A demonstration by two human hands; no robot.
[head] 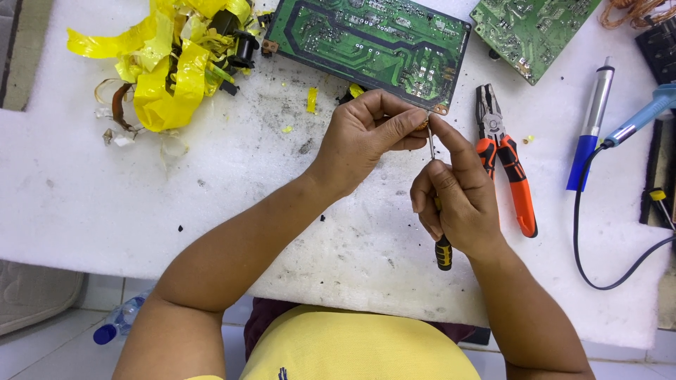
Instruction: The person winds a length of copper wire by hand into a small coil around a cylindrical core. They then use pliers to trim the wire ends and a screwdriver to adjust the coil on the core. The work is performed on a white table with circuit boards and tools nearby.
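My left hand (366, 134) pinches a small copper-coloured part (422, 125) between thumb and fingers, just below the near corner of a large green circuit board (366, 39). My right hand (458, 197) grips a screwdriver with a black and yellow handle (443, 253). Its thin metal shaft (431, 146) points up, with the tip at the small part. My right index finger lies along the shaft. The two hands touch at the fingertips.
Orange-handled pliers (507, 165) lie right of my hands. Further right are a blue and silver solder pump (591, 127) and a soldering iron (644, 116) with a black cable. A heap of yellow tape (169, 60) sits far left, a second green board (531, 28) far right. All rest on a white foam mat (141, 204).
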